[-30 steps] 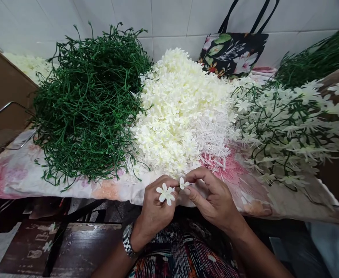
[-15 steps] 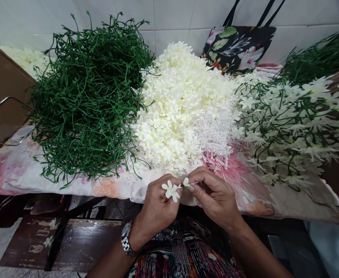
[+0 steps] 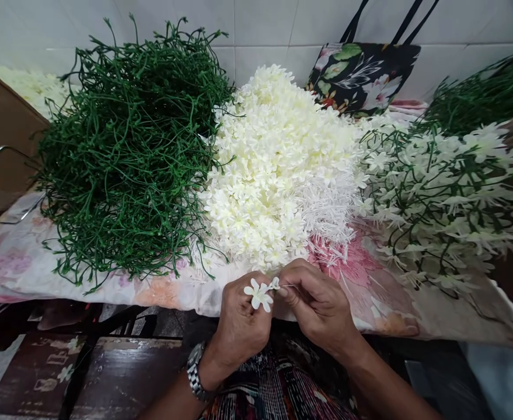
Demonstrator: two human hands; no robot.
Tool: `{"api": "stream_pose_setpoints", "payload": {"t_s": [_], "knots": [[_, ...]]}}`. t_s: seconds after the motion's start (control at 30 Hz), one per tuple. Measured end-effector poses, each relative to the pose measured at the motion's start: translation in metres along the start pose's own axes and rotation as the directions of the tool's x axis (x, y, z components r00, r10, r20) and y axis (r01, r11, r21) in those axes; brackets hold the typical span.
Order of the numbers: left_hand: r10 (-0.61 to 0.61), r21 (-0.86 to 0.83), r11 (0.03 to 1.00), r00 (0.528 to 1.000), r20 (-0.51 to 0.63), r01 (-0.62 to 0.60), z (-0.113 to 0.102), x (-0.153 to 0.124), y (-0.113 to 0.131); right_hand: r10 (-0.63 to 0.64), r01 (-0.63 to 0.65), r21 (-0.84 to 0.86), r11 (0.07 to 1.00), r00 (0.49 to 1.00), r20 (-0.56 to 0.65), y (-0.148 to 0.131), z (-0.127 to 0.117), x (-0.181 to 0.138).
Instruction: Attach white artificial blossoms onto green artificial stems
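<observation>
My left hand [image 3: 244, 318], with a metal watch [image 3: 195, 371] on its wrist, is closed; a white artificial flower [image 3: 258, 295] with open petals shows above its thumb and forefinger. The stem under that flower is hidden in the fist. A second, smaller white blossom [image 3: 274, 284] sits close beside it, between the two hands. My right hand [image 3: 318, 306] pinches at this blossom, and a thin pale stem runs back from it over the fingers. Just beyond both hands rises a heap of loose white flowers [image 3: 265, 175].
A pile of green plastic stems [image 3: 129, 157] lies on the left of the flowered cloth [image 3: 151, 291]. Finished-looking sprays of white flowers on green stems [image 3: 449, 198] lie at right. A floral bag [image 3: 363, 76] leans against the tiled wall. A cardboard panel [image 3: 6, 140] stands at left.
The smaller blossom in my right hand has moved left, right up against the open flower in my left hand. My right hand has come slightly closer to the left.
</observation>
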State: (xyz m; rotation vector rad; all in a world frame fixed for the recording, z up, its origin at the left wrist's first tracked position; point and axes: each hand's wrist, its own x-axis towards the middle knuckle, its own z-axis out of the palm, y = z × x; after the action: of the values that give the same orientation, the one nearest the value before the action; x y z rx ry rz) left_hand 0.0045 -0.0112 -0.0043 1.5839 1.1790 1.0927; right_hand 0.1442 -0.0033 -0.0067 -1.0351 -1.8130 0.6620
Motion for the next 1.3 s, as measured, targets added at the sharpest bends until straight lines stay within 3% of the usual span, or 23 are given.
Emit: {"api": "stream_pose_setpoints", "payload": {"t_s": [0.2, 0.47, 0.6, 0.7, 0.83, 1.03, 1.3], "knots": [[0.029, -0.020, 0.999, 0.999, -0.034, -0.029, 0.000, 0.002, 0.002, 0.002, -0.003, -0.063, 0.998, 1.000, -0.007, -0.002, 0.000, 0.000], [-0.040, -0.021, 0.999, 0.988, -0.149, 0.037, 0.000, 0.002, 0.004, -0.047, 0.035, -0.127, 0.991, 0.995, -0.092, -0.010, -0.013, -0.001], [-0.106, -0.023, 0.994, 0.978, -0.181, 0.104, 0.001, 0.004, 0.003, 0.107, -0.100, 0.078, 0.992, 0.990, -0.095, -0.006, -0.013, 0.000], [-0.156, -0.022, 0.988, 0.967, -0.203, 0.155, 0.002, 0.006, 0.002, 0.289, -0.260, 0.308, 0.915, 0.956, -0.053, 0.002, -0.009, 0.002], [-0.194, -0.039, 0.981, 0.955, -0.223, 0.191, 0.003, 0.007, -0.004, 0.348, -0.306, 0.445, 0.842, 0.937, -0.015, 0.008, -0.005, 0.003], [-0.065, 0.068, 0.995, 0.985, -0.159, 0.076, 0.000, 0.005, -0.002, 0.275, -0.245, 0.346, 0.906, 0.961, -0.041, 0.000, -0.007, -0.003], [0.214, 0.228, 0.954, 0.975, -0.057, -0.196, 0.004, 0.006, 0.012, -0.062, 0.070, 0.059, 0.996, 0.990, -0.127, -0.004, -0.021, -0.003]]}}
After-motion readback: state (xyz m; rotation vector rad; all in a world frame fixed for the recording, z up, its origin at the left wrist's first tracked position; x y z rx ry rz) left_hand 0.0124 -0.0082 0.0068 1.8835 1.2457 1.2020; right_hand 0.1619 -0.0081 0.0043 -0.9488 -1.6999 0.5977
